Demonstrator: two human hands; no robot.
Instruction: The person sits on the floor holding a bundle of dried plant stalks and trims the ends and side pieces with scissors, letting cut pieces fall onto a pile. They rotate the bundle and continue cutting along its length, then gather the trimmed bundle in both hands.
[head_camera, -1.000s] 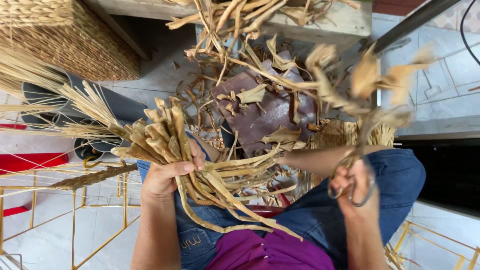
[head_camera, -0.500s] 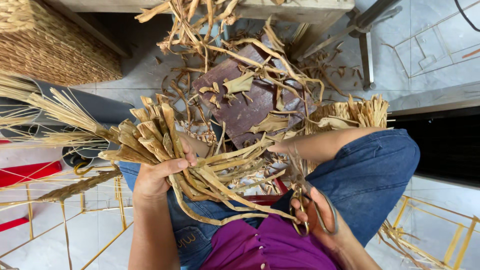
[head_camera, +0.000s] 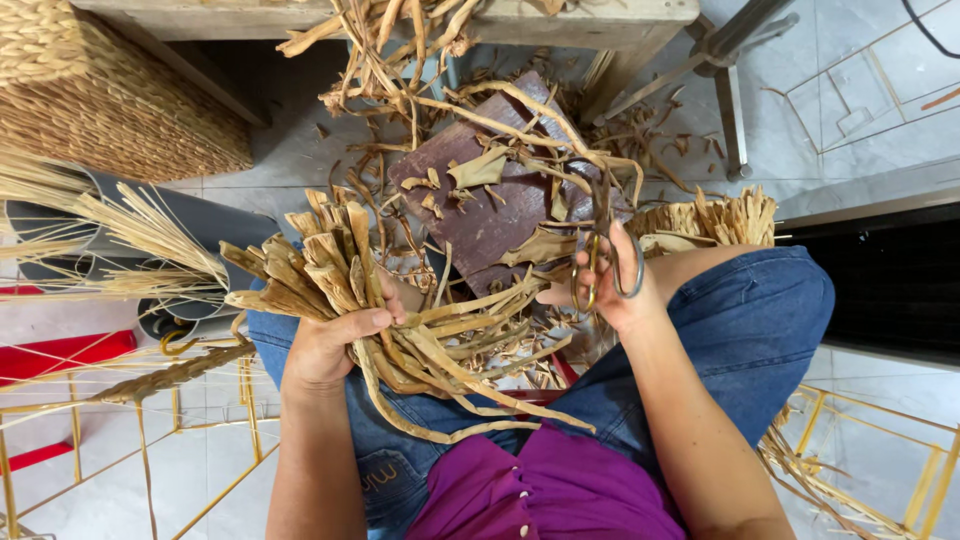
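Left hand: the left hand (head_camera: 335, 345) is closed in a fist around a thick bundle of dried leaf strips (head_camera: 330, 275), fingers wrapped over the middle of it, just above the lap.
Bundle: the cut ends fan upward and to the left of the fist, while the long loose tails curl down and to the right across the jeans (head_camera: 760, 310).
Right hand: the right hand (head_camera: 620, 290) has its fingers through the loops of a pair of scissors (head_camera: 600, 255) and is curled round them; it sits over the right knee, apart from the bundle.
Scissors: the blades point up and away from the body, and they look nearly shut, though stray strips cross them and make this hard to tell.
Board: a dark reddish-brown board (head_camera: 490, 215) lies on the floor beyond the knees, scattered with leaf scraps.
Loose strips: a tangle of dried strips (head_camera: 400, 50) hangs from the wooden bench edge (head_camera: 560, 20) above the board.
Basket: a woven basket (head_camera: 95, 85) stands at the upper left.
Straw: pale thin straw stalks (head_camera: 140, 235) stick out of grey pipes (head_camera: 215, 225) on the left.
Frame: a yellow wire frame (head_camera: 75, 440) stands on the tiled floor at lower left, with red bars beside it.
Clothing: a purple shirt (head_camera: 550, 495) shows at the bottom edge.
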